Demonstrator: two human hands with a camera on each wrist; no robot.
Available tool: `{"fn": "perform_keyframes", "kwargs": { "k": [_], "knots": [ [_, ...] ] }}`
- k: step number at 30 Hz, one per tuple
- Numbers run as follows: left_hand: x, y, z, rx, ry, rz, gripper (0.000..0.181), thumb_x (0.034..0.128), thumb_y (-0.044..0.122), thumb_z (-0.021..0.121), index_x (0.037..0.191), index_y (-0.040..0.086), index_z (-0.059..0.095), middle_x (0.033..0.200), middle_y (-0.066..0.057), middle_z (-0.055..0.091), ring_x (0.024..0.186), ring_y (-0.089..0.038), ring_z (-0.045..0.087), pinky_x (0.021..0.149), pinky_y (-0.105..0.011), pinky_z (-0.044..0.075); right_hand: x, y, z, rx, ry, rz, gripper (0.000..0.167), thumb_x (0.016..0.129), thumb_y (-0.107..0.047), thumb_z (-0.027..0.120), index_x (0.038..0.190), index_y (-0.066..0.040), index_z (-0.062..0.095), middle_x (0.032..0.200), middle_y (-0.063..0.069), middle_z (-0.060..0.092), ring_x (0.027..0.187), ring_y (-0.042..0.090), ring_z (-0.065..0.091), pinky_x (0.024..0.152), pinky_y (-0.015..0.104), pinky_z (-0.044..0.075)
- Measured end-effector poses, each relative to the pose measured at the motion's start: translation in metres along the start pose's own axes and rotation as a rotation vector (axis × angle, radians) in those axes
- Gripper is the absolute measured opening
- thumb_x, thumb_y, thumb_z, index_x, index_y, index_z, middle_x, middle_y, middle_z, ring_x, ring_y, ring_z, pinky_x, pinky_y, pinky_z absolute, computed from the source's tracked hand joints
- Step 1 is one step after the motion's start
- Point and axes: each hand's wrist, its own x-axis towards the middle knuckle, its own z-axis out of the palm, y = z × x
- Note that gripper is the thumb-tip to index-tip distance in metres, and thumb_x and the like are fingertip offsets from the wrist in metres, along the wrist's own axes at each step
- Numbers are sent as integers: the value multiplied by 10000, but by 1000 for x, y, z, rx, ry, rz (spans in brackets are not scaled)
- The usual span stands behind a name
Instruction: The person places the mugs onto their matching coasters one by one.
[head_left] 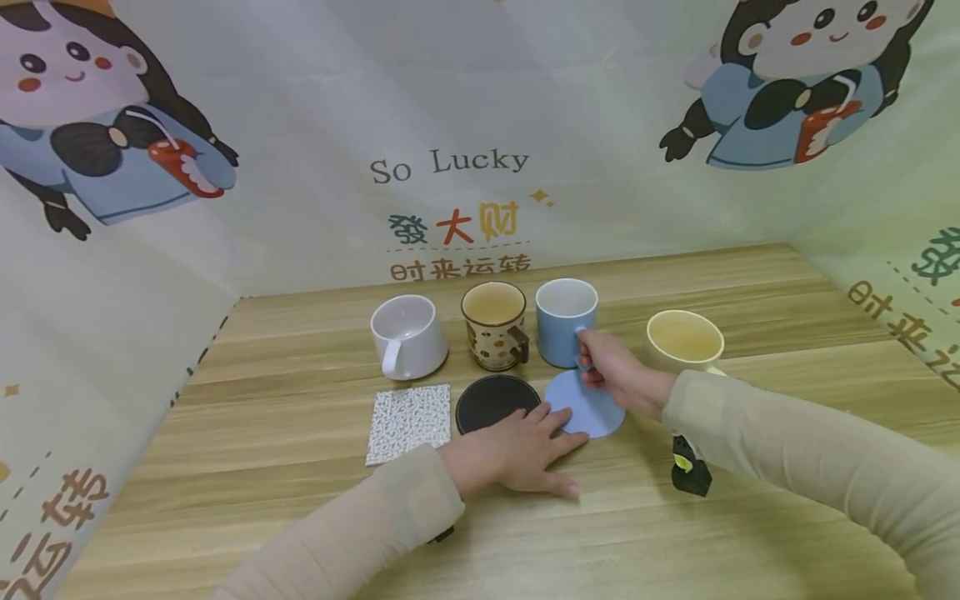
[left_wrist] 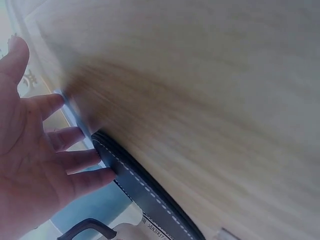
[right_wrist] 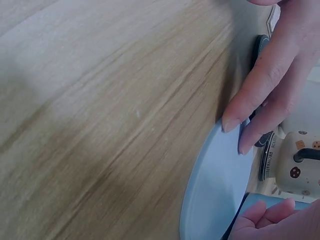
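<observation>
My right hand (head_left: 621, 373) pinches the handle of a blue mug (head_left: 557, 335), which stands upright behind a round light-blue coaster (head_left: 596, 410). Spread and mostly straight, the fingers of my left hand (head_left: 521, 457) rest at the near-left edge of that coaster and by a round black coaster (head_left: 489, 402). In the left wrist view, the fingertips lie against the black coaster's stitched rim (left_wrist: 145, 187). The right wrist view has the left fingertips touching the light-blue coaster (right_wrist: 217, 182), with part of the right hand (right_wrist: 280, 222) beside the mug at the bottom.
Left of the blue mug stand a cookie-patterned mug (head_left: 487, 333) and a white mug (head_left: 420, 346). A cream mug (head_left: 678, 337) is at the right, partly behind the right forearm. A square patterned coaster (head_left: 408, 421) lies before the white mug. Printed cloth (head_left: 315, 167) walls the wooden table (head_left: 247, 467).
</observation>
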Motion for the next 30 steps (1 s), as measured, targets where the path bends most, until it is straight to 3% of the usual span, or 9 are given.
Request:
{"fn": "perform_keyframes", "kwargs": {
  "k": [18, 30],
  "knots": [
    [-1, 2, -5, -10, 2, -1, 693, 875, 645, 324, 1458, 282, 230, 1523, -62, 165, 1380, -295, 180, 1077, -442, 249, -15, -7, -5, -16, -31, 18, 294, 949, -222, 306, 669, -153, 362, 603, -57, 372, 526, 71, 381, 594, 226, 373],
    [-3, 6, 4, 56, 81, -24, 702, 863, 657, 335, 1449, 277, 262, 1508, -68, 212, 1366, -310, 217, 1073, -457, 248, -31, -5, -8, -55, -85, -5, 303, 955, -207, 294, 662, -147, 342, 604, -49, 361, 508, 77, 361, 597, 245, 381]
  ]
}}
